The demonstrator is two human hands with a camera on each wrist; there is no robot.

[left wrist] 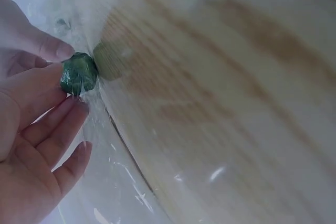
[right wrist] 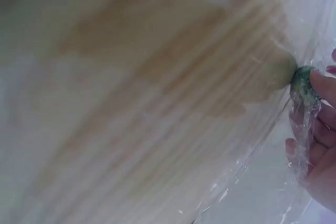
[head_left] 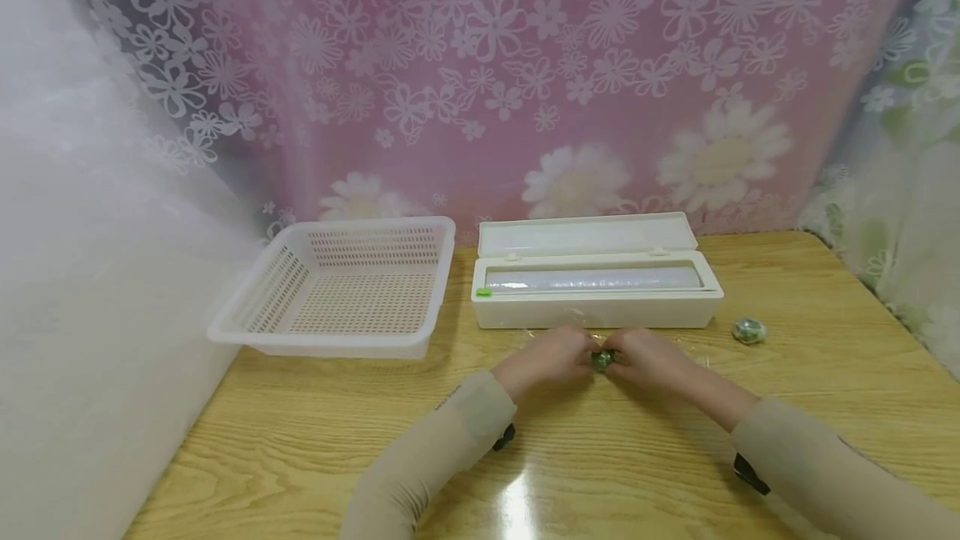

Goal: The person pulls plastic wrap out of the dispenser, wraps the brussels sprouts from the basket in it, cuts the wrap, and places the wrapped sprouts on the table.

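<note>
In the head view both hands meet on the table before a white film box. Between them is a small, round, dark green thing [head_left: 602,360] in clear cling film. My left hand [head_left: 557,357] pinches it from the left, its other fingers loosely bent beneath in the left wrist view. My right hand [head_left: 647,359] holds the other side. In the right wrist view its thumb presses the green thing [right wrist: 303,83], and gathered cling film [right wrist: 302,140] hangs along the curled fingers. The exact kind of the green thing is hidden by the film.
The white dispenser box [head_left: 600,312] has its lid raised, with a film roll [head_left: 592,278] inside. A white slotted basket [head_left: 431,332] stands to the left. Another small green wrapped thing [head_left: 749,330] lies to the right. A floral curtain [head_left: 495,90] hangs behind the wooden table [head_left: 600,473].
</note>
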